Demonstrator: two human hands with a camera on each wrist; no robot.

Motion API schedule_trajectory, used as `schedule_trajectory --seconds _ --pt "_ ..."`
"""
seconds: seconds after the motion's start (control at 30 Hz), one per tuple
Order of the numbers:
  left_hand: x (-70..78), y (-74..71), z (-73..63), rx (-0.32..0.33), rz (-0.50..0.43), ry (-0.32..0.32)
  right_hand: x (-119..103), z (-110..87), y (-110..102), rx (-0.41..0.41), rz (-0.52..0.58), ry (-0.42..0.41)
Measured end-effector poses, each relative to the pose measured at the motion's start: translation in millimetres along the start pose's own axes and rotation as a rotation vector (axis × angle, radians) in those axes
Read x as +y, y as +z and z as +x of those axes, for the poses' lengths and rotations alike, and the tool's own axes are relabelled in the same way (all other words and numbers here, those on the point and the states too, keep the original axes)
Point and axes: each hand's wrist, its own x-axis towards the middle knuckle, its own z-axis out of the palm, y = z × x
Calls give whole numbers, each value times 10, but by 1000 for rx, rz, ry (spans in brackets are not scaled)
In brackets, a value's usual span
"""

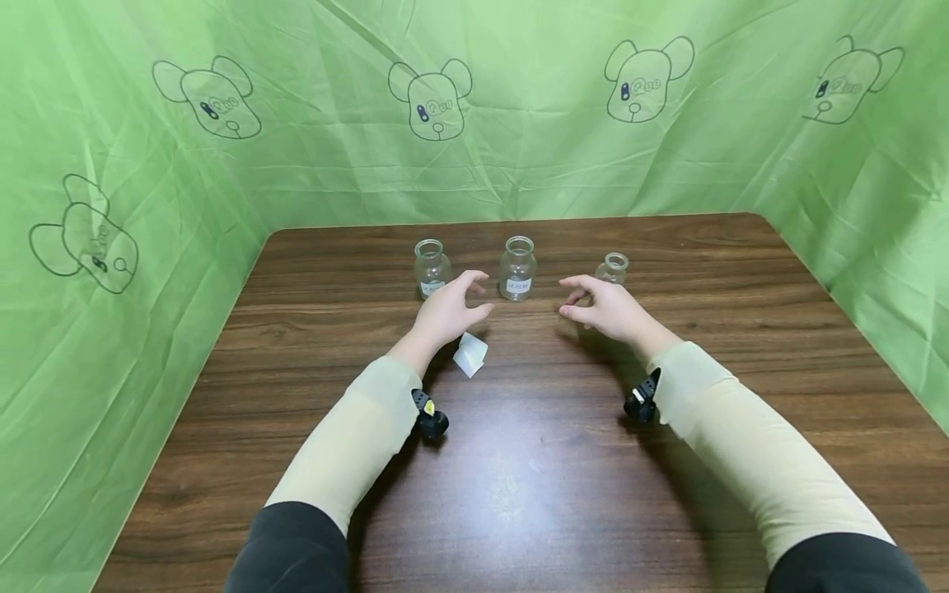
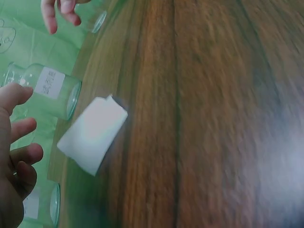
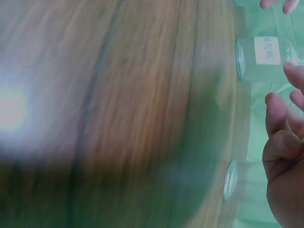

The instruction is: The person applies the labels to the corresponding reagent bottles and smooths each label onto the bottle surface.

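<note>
My left hand hovers over the table with its fingers loosely bent and nothing between them. Just behind it stands a clear glass jar with a white label, partly covered by the hand. A second labelled glass jar stands upright between the two hands, lidless; its label carries handwritten characters. My right hand holds nothing, its fingers relaxed, in front of a third, smaller-looking glass jar that it partly hides. Below the left hand lies a small folded piece of white paper, which no hand touches.
The dark wooden table reaches back to a green cloth printed with bear-like heads, which hangs behind and at both sides. Small black cameras sit on both wrists, over pale sleeves.
</note>
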Motion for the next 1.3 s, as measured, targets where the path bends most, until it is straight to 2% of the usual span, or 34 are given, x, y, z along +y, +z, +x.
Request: schedule_trajectory --seconds 0.33,0.73,0.97,1.3 --pt "-139 -40 -123 -46 -34 1 205 -207 -118 -51 -14 31" --pt "-348 -77 -257 -80 -78 3 449 -428 -238 -54 -18 35" --pt "-429 -134 -317 -83 -64 -9 586 -538 -337 -77 -18 54" --pt "-528 -207 -397 -107 -70 -13 736 -797 -485 -110 -104 69"
